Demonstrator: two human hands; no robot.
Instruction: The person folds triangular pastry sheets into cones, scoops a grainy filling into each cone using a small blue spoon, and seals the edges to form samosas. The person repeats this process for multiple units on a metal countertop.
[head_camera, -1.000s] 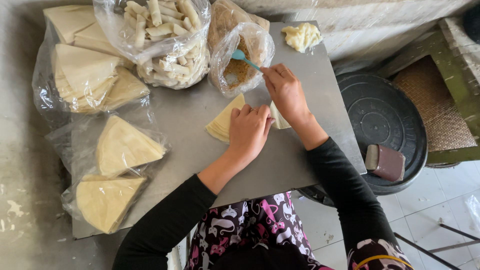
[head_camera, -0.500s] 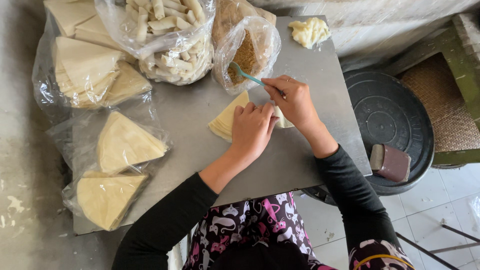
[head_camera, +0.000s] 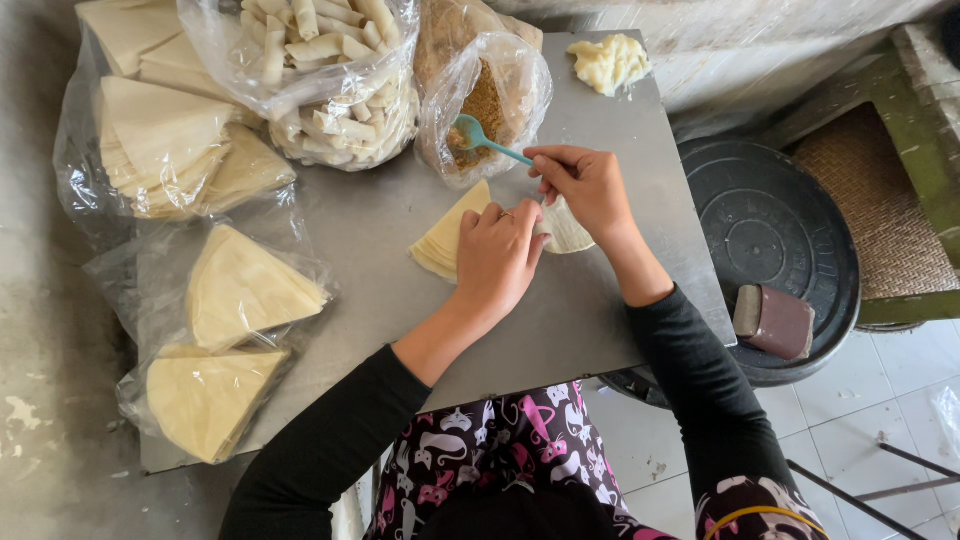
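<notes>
My left hand (head_camera: 497, 256) rests fingers-down on a small stack of pale triangular pastry sheets (head_camera: 444, 236) in the middle of the grey metal table (head_camera: 560, 340). My right hand (head_camera: 585, 185) is closed on the handle of a teal plastic spoon (head_camera: 478, 134), whose bowl sits in the mouth of a clear bag of brown filling (head_camera: 487, 100). A pale partly folded wrapper (head_camera: 567, 228) lies under and between both hands; its folded part is mostly hidden.
Clear bags of triangular sheets (head_camera: 170, 150) lie at left, with two more (head_camera: 245, 285) (head_camera: 205, 395) nearer. A bag of rolled pastries (head_camera: 330, 70) stands at the back. A lump of paste (head_camera: 608, 62) sits at the far corner. Right of the table are a black round lid (head_camera: 775, 240) and a brown block (head_camera: 775, 322).
My right hand has drawn back slightly from the filling bag toward the wrapper, the spoon still reaching into the bag. My left hand stays on the sheets.
</notes>
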